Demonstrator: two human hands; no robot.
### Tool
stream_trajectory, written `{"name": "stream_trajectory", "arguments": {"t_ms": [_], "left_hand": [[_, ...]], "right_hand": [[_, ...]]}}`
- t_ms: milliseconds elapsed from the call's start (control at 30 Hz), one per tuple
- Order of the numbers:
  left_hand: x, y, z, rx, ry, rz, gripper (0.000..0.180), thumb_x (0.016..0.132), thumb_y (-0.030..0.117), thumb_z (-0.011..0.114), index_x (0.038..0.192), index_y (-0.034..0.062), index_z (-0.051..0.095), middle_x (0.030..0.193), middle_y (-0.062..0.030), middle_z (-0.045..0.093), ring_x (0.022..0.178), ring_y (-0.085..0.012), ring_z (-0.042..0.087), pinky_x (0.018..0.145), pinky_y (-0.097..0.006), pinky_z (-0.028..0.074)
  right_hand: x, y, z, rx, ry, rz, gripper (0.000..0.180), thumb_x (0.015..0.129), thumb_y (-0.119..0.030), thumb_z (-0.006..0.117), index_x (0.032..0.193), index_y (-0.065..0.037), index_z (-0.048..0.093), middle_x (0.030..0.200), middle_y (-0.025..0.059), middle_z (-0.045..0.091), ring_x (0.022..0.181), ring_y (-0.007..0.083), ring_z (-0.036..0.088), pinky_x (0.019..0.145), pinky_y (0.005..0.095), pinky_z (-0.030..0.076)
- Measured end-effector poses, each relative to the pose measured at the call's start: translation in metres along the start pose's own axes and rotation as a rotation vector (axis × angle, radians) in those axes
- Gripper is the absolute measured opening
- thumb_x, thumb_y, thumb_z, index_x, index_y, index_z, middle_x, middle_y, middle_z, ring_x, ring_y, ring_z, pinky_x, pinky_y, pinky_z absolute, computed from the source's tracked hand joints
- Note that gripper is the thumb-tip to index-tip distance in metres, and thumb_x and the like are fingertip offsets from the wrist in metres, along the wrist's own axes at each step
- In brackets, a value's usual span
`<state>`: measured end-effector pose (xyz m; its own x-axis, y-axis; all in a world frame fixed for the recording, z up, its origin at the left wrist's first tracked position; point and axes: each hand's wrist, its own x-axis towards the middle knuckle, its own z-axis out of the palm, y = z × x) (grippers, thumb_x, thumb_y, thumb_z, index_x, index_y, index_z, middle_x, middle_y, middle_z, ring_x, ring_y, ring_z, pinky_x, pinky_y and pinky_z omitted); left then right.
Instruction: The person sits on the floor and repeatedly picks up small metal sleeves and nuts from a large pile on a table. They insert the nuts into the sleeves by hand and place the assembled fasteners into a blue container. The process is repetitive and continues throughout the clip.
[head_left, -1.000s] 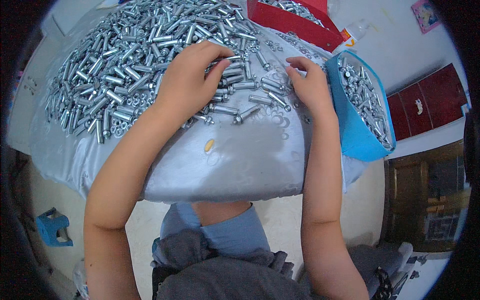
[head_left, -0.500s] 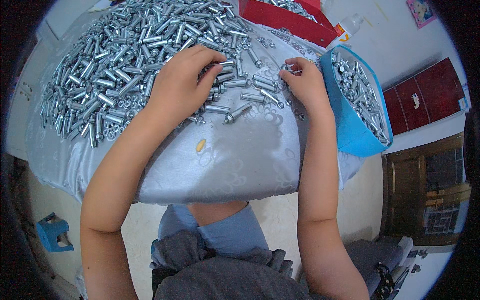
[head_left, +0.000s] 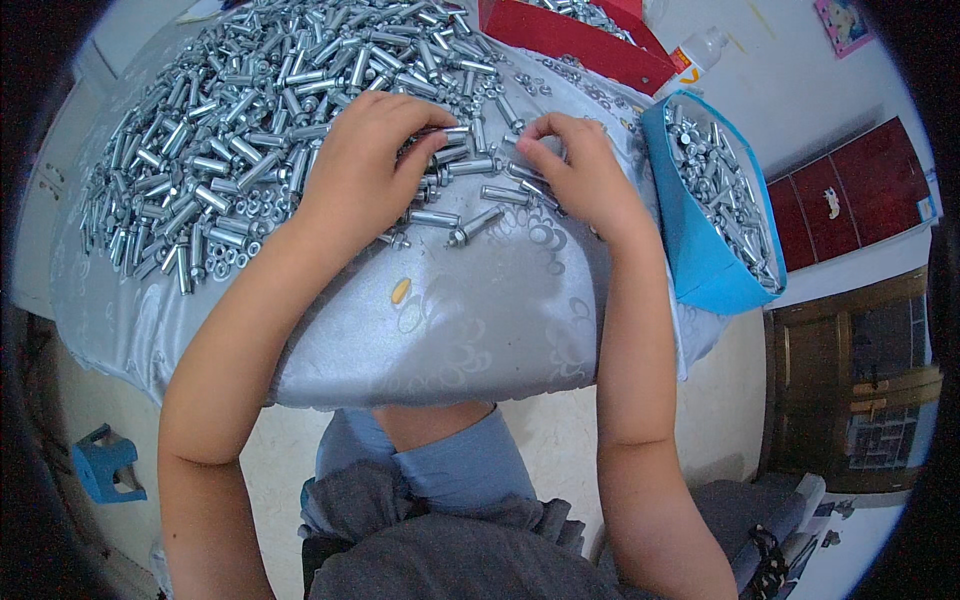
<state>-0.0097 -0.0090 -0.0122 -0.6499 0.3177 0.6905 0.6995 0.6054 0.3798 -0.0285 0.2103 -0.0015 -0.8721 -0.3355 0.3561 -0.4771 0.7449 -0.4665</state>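
Observation:
A large heap of silver expansion bolts (head_left: 250, 130) covers the far left and middle of the table. My left hand (head_left: 372, 160) rests at the heap's near right edge, thumb and fingers closed on an expansion bolt (head_left: 457, 136) whose end points right. Just to the right, my right hand (head_left: 580, 170) is in a pinch, its fingertips close to that bolt's end. Whatever small piece sits in this pinch is too hidden to name. Several loose expansion bolts (head_left: 505, 195) lie between and below the hands. Small nuts and washers (head_left: 240, 252) lie by the heap's near edge.
A blue container (head_left: 705, 275) full of bolts stands at the table's right edge. Behind it are a white bottle (head_left: 700, 50) and a red box (head_left: 580, 45) with metal parts. On the silver tablecloth (head_left: 480, 340) lies a small yellow piece (head_left: 401, 291). A blue stool (head_left: 107, 465) stands lower left.
My right hand has moved left, from the small parts near the blue container to beside the bolt in my left hand. The left hand has stayed almost still.

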Motion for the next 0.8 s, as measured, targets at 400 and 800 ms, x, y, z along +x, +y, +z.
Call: {"name": "stream_trajectory", "arguments": {"t_ms": [400,800], "left_hand": [[0.004,-0.002,0.004,-0.827,0.087,-0.432,0.021,0.082,0.008,0.055,0.100,0.0019,0.049,0.091,-0.0083,0.059,0.085,-0.0122,0.056,0.074,-0.023,0.044],[0.006,0.005,-0.002,-0.825,0.057,-0.460,0.028,0.084,0.011,0.053,0.109,-0.0008,0.050,0.095,-0.0121,0.060,0.084,-0.0124,0.057,0.075,-0.023,0.046]], "right_hand": [[0.003,-0.023,0.016,0.664,-0.156,0.018,0.018,0.077,-0.010,0.061,0.093,-0.001,0.058,0.069,-0.0022,0.054,0.062,0.0034,0.046,0.054,0.0177,0.037],[0.001,-0.031,0.010,0.873,-0.242,0.128,0.023,0.079,-0.008,0.058,0.100,0.002,0.054,0.088,0.0047,0.057,0.078,0.0095,0.055,0.071,0.0217,0.046]]}}
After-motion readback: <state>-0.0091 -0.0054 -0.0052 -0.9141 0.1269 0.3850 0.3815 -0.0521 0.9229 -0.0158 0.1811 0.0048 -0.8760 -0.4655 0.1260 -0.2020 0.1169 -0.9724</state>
